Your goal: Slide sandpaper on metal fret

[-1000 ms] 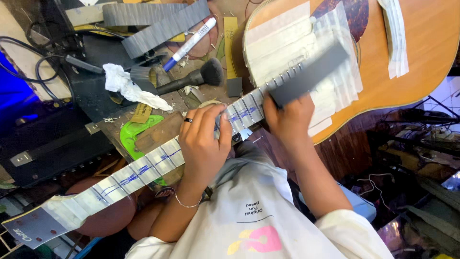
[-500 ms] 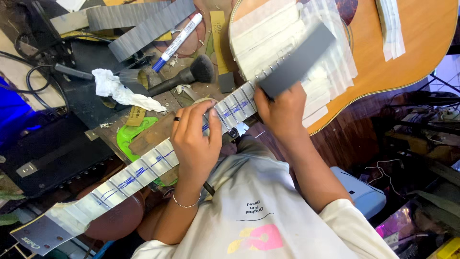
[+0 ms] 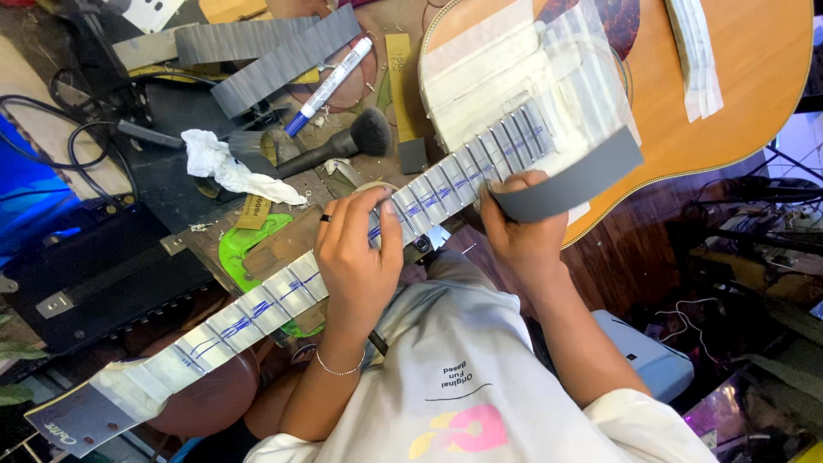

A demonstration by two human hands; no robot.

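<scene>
An acoustic guitar [image 3: 729,111] lies across my lap, its neck [image 3: 257,309] running down to the left. The fretboard is covered in pale masking tape, with blue marks along the bare frets. My left hand [image 3: 360,257], wearing a ring and a bracelet, wraps over the middle of the neck. My right hand [image 3: 523,231] sits at the neck's near edge by the body joint, holding a flat grey abrasive strip [image 3: 570,184]. The strip angles out over the taped top of the body. The headstock [image 3: 69,420] reaches the lower left corner.
The cluttered bench behind the neck holds a black brush [image 3: 343,146], a blue-capped marker [image 3: 330,77], crumpled white tissue [image 3: 227,167], two long grey strips [image 3: 274,56] and a green piece [image 3: 244,244]. A black case [image 3: 94,283] and cables lie at left.
The grey strip has come off the upper frets toward me, leaving the frets by the body uncovered. My left hand has kept its hold on the neck.
</scene>
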